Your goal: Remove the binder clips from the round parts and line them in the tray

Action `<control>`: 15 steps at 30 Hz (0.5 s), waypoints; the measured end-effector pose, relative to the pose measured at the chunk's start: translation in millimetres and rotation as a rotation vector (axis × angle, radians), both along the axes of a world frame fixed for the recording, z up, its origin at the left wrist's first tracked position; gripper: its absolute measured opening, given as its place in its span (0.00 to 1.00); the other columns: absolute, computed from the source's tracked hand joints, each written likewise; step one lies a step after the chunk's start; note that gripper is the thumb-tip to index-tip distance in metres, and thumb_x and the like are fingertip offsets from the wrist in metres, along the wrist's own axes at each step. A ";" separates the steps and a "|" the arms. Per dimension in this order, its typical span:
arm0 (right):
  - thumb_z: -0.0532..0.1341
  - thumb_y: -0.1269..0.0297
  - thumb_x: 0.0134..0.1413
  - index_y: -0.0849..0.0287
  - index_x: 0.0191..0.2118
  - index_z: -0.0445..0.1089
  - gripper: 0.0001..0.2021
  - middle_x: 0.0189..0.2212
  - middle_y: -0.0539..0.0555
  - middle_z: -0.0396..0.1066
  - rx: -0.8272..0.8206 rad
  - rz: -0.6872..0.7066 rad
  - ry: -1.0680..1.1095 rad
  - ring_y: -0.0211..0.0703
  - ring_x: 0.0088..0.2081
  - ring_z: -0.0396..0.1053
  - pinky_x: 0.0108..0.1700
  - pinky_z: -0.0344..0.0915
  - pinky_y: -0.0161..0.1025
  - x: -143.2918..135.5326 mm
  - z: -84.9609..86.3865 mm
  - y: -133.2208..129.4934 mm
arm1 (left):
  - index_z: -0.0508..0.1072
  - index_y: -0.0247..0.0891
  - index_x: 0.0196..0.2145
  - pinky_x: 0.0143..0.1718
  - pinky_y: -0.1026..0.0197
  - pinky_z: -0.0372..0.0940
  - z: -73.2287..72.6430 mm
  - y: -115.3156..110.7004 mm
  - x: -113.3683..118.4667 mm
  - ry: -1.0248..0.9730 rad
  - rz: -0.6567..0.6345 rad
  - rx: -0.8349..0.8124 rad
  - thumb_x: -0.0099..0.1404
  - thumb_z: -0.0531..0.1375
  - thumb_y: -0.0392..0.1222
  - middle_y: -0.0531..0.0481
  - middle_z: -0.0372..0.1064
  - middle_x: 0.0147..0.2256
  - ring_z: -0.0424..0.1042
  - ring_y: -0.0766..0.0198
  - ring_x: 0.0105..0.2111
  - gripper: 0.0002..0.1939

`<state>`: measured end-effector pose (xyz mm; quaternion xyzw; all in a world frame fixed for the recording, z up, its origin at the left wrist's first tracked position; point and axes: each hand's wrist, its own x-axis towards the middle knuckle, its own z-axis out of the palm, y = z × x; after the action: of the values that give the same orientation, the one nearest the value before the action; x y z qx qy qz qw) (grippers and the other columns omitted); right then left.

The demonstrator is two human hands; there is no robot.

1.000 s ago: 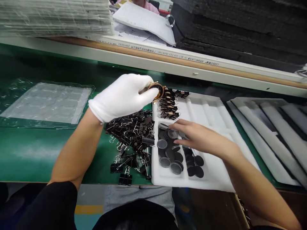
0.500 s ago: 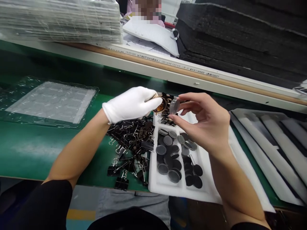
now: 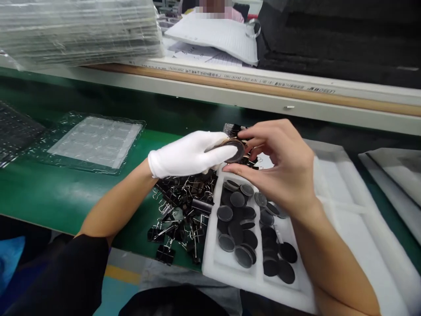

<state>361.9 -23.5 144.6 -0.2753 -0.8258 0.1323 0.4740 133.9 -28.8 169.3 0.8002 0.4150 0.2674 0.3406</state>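
My left hand (image 3: 194,152), in a white glove, grips a round metal-rimmed part (image 3: 234,149), its thumb lying across the dark face. Bare, my right hand (image 3: 279,162) has thumb and fingers curved around the right side of that part; its fingertips touch or nearly touch the rim. A clear-edged disc seems to lie on the round part, mostly hidden by the fingers. Below the hands, a white foam tray (image 3: 230,281) holds several dark round discs (image 3: 237,199) in two compartments. Left of the tray is a pile of black binder clips (image 3: 184,210).
A clear plastic tray (image 3: 95,140) lies on the green table (image 3: 36,188) at the left. More white foam (image 3: 348,219) is at the right. Behind a pale ledge (image 3: 263,98) stand stacked clear trays (image 3: 79,33), a white pad (image 3: 217,35) and part of a person.
My right hand has brought the clear disc leftward onto the round part in my left hand, and my left thumb now lies over it. The view has shifted.
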 end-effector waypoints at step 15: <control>0.76 0.55 0.65 0.56 0.42 0.83 0.10 0.33 0.51 0.79 -0.437 0.160 0.037 0.45 0.34 0.80 0.36 0.82 0.40 25.9 1.3 29.1 | 0.70 0.40 0.21 0.40 0.56 0.66 -25.2 15.4 -7.5 0.638 0.296 0.064 0.69 0.64 0.63 0.48 0.59 0.19 0.79 0.47 0.40 0.27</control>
<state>387.8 5.6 145.9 -0.3024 -0.7881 0.3502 0.4061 126.4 -13.4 144.1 0.7848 0.6034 0.0636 0.1261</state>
